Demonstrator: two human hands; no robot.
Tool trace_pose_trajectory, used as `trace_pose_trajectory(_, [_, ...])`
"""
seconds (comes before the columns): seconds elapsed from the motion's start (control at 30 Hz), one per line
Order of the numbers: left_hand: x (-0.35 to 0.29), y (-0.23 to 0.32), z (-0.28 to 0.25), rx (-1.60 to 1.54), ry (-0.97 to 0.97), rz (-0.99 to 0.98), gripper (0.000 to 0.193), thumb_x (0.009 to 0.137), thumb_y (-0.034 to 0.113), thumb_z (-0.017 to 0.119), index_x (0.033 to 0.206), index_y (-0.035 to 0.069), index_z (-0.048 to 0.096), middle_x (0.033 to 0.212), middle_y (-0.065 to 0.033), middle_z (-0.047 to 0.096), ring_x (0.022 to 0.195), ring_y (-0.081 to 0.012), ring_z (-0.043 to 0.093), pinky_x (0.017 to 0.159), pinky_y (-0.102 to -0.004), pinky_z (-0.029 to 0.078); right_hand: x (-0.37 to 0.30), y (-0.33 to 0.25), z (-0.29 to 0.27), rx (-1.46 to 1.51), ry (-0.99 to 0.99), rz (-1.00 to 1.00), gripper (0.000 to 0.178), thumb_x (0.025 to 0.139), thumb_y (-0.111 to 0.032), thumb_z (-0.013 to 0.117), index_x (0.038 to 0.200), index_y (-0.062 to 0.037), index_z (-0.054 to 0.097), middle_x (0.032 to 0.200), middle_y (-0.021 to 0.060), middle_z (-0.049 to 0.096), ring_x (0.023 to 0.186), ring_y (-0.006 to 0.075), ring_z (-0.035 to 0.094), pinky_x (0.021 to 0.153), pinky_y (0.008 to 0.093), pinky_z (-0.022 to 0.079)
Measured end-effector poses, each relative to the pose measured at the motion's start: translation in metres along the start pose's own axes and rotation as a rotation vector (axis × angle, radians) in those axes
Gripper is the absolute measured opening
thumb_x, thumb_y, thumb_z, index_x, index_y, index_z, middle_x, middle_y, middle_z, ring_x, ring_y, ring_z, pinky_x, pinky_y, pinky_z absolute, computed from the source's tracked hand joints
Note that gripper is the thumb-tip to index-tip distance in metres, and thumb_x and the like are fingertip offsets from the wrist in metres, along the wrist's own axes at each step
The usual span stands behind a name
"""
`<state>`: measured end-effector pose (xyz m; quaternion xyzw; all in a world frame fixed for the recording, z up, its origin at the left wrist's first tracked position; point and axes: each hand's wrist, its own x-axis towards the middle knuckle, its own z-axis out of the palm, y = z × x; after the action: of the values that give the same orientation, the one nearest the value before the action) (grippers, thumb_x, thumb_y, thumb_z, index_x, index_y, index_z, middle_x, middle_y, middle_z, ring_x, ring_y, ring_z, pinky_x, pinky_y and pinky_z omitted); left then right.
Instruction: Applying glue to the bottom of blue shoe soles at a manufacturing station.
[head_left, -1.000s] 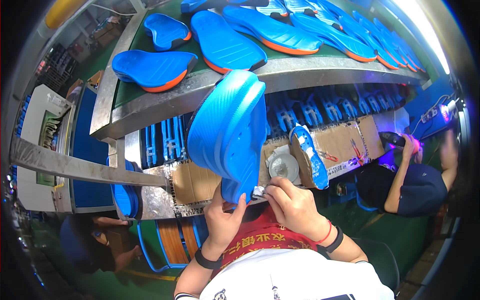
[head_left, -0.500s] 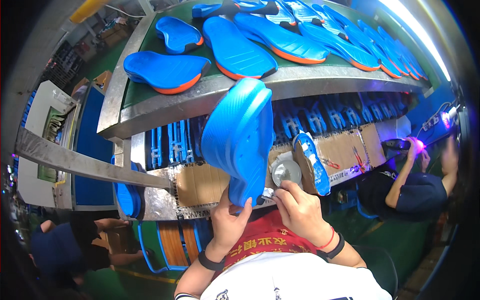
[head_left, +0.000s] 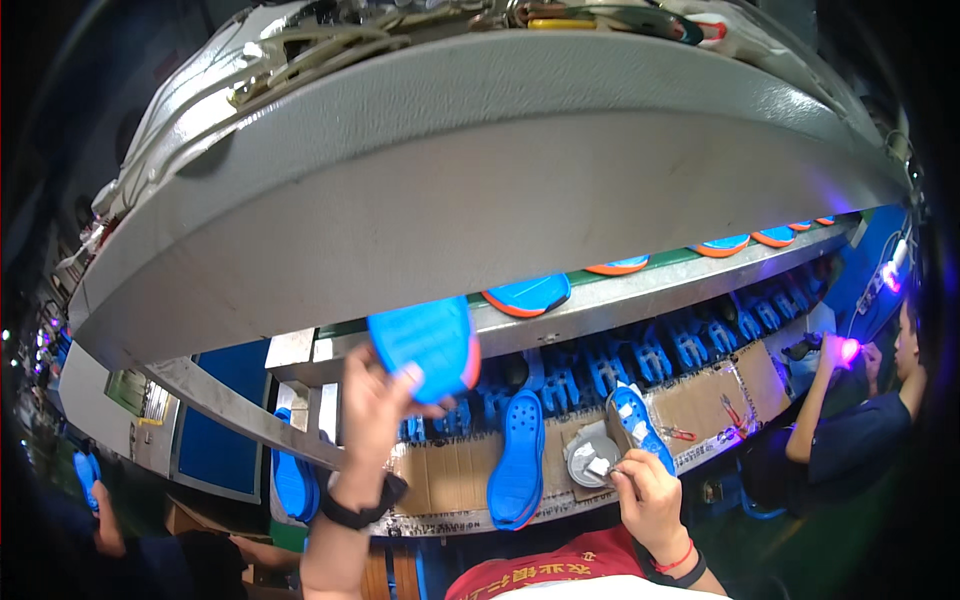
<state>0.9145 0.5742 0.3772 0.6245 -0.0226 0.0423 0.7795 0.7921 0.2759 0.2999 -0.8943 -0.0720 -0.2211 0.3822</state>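
My left hand [head_left: 375,405] is raised at the edge of the upper conveyor, its fingers and thumb closed on a blue shoe sole [head_left: 425,345] with an orange and black rim. Below it, another blue shoe sole [head_left: 517,462] with small holes at its far end lies lengthwise on the cardboard-covered bench. My right hand [head_left: 652,500] is at the near side of a round grey dish [head_left: 583,462], thumb and fingers pinched together; what they hold, if anything, is too small to make out. A white piece [head_left: 599,466] shows in the dish beside the fingertips.
A broad grey metal housing [head_left: 480,180] hides most of the upper conveyor, where more soles [head_left: 527,296] peek out. Blue parts [head_left: 610,368] line the lower shelf. Red-handled pliers [head_left: 735,415] lie on the bench cardboard [head_left: 450,475]. Another person [head_left: 860,430] works at the right.
The sole I held up now lies on the bench, and my left hand has gone up to grip another at the conveyor. My right hand has moved right, to the dish. The view has tilted upward.
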Motion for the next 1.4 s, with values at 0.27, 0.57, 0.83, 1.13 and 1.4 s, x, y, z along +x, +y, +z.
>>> trace_pose_trajectory(0.27, [0.186, -0.020, -0.148, -0.360, 0.100, 0.112, 0.020, 0.098, 0.012, 0.050, 0.113, 0.001, 0.055, 0.104, -0.0143, 0.062, 0.084, -0.0186, 0.065, 0.070, -0.0280, 0.057, -0.012, -0.001, 0.004, 0.026, -0.040, 0.036, 0.012, 0.076, -0.001, 0.070, 0.087, -0.0024, 0.064, 0.092, 0.0143, 0.065, 0.066, 0.0311, 0.065, 0.055, 0.0358, 0.051])
trace_pose_trajectory(0.57, [0.139, -0.026, -0.074, 0.242, 0.500, 0.523, 0.028, 0.095, 0.002, 0.051, 0.122, 0.000, 0.047, 0.103, -0.0145, 0.059, 0.082, -0.0181, 0.061, 0.074, -0.0276, 0.053, -0.012, 0.005, 0.013, -0.003, -0.083, -0.040, 0.013, 0.077, -0.001, 0.070, 0.088, -0.0021, 0.063, 0.093, 0.0151, 0.065, 0.065, 0.0323, 0.065, 0.054, 0.0364, 0.052])
trace_pose_trajectory(0.83, [-0.114, -0.247, -0.042, 0.814, -0.114, -0.222, 0.053, 0.078, 0.010, 0.074, 0.121, -0.001, 0.045, 0.118, -0.0174, 0.050, 0.095, -0.0249, 0.061, 0.079, -0.0349, 0.053, -0.014, 0.017, 0.020, -0.048, -0.119, -0.007, 0.013, 0.078, -0.002, 0.070, 0.089, -0.0020, 0.062, 0.095, 0.0137, 0.065, 0.069, 0.0317, 0.066, 0.056, 0.0354, 0.053])
trace_pose_trajectory(1.13, [-0.148, -0.346, -0.082, 0.314, -0.050, -0.684, 0.038, 0.083, 0.010, 0.073, 0.115, -0.002, 0.056, 0.095, -0.0139, 0.068, 0.087, -0.0210, 0.066, 0.076, -0.0328, 0.053, -0.020, 0.015, 0.023, -0.040, -0.188, 0.002, 0.010, 0.080, -0.004, 0.069, 0.089, -0.0032, 0.063, 0.095, 0.0108, 0.064, 0.069, 0.0300, 0.066, 0.057, 0.0348, 0.053])
trace_pose_trajectory(1.4, [-0.168, -0.187, -0.029, -0.154, -0.122, -0.523, 0.059, 0.083, -0.004, 0.067, 0.135, 0.002, 0.039, 0.129, -0.0131, 0.052, 0.112, -0.0200, 0.057, 0.094, -0.0342, 0.050, -0.025, 0.021, 0.020, -0.036, -0.203, 0.049, 0.012, 0.080, -0.003, 0.069, 0.090, -0.0027, 0.063, 0.094, 0.0120, 0.064, 0.071, 0.0295, 0.066, 0.058, 0.0345, 0.053])
